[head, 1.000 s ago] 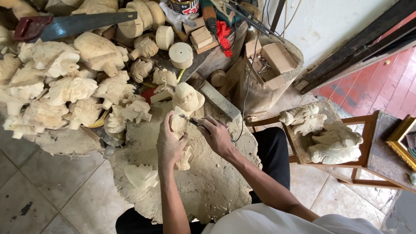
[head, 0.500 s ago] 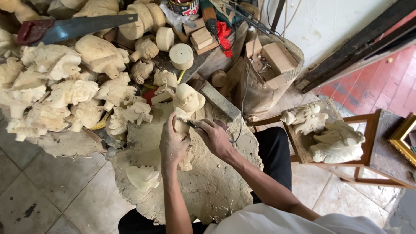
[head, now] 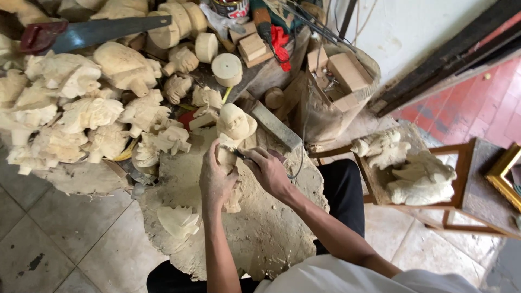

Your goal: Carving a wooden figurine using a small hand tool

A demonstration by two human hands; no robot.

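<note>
Standing on a rough, dust-covered wooden slab (head: pixel 260 239), a pale carved wooden figure (head: pixel 234 127) rises with its rounded head just above both hands. The left hand (head: pixel 216 179) wraps closed around the figure's body, steadying it upright. The right hand (head: pixel 267 171) presses in from the right, its grip shut on a thin carving tool (head: pixel 241 156) whose tip touches the figure. Left of the slab lies a heap of pale carvings (head: pixel 81 114), with a handsaw (head: pixel 92 31) above it. Further right, two more carvings (head: pixel 418 176) sit on a wooden stool (head: pixel 461 209).
</note>
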